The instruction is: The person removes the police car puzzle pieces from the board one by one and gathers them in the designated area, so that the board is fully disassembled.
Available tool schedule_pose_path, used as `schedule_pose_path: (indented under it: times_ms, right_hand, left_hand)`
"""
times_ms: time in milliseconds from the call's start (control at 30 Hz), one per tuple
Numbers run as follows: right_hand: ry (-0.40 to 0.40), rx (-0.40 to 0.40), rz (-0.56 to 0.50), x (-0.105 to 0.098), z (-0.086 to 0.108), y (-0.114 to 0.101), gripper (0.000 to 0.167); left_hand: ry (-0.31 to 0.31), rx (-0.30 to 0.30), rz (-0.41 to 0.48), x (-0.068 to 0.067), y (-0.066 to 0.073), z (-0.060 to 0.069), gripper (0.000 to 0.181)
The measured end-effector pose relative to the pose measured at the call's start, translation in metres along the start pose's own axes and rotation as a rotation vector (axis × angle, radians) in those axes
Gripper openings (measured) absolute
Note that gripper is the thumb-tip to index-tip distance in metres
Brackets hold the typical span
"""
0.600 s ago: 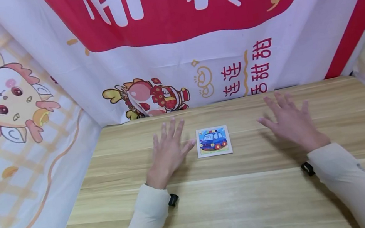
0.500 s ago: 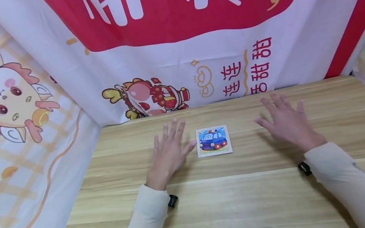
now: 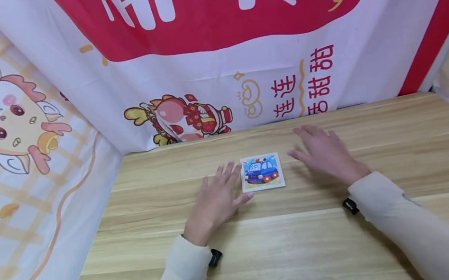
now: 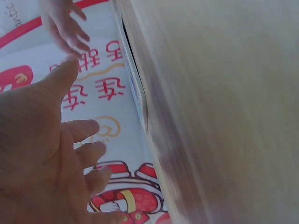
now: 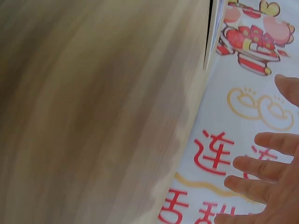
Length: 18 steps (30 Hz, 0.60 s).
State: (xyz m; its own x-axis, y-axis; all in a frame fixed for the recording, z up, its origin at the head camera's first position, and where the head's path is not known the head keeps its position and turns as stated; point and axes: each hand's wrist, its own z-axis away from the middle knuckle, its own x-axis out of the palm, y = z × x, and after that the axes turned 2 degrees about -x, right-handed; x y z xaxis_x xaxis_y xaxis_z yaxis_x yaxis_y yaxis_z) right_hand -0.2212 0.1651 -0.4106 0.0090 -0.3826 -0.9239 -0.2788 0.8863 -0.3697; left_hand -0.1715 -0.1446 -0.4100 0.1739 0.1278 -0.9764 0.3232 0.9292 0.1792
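A small square picture board (image 3: 261,173) with a white border and a blue cartoon car lies flat on the wooden table. My left hand (image 3: 217,201) is at its left side, fingers spread and thumb near its lower left corner. Whether that hand touches the board cannot be told. To the right, my right hand (image 3: 324,152) hovers apart from the board with loosely spread fingers. Both palms hold nothing. Seen from the left wrist, the board (image 4: 136,84) shows only as a thin edge. The right wrist view catches its edge (image 5: 214,35) too, at the top.
The wooden table (image 3: 283,251) reaches back to a printed white and red cloth (image 3: 214,69). A second patterned cloth (image 3: 42,194) hangs along the left side. Pale sleeves cover both forearms, with a black band at each wrist.
My right hand has moved left, closer to the picture board. The left hand has shifted slightly toward me and to the right, its fingers now beside the board. The board stays in place.
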Motion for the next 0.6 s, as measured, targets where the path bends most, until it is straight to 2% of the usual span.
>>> schedule_pose_path:
  times_ms: [233,600]
  right_hand:
    - [0.018,-0.082,-0.059,0.014,-0.012,-0.016,0.07]
    - [-0.066,-0.116,-0.276,0.028,-0.03,-0.04,0.063]
  left_hand:
    - [-0.099,0.058,0.064,0.003,0.011,0.006,0.087]
    - [-0.207,0.143,0.078,0.006,0.017,0.009,0.087]
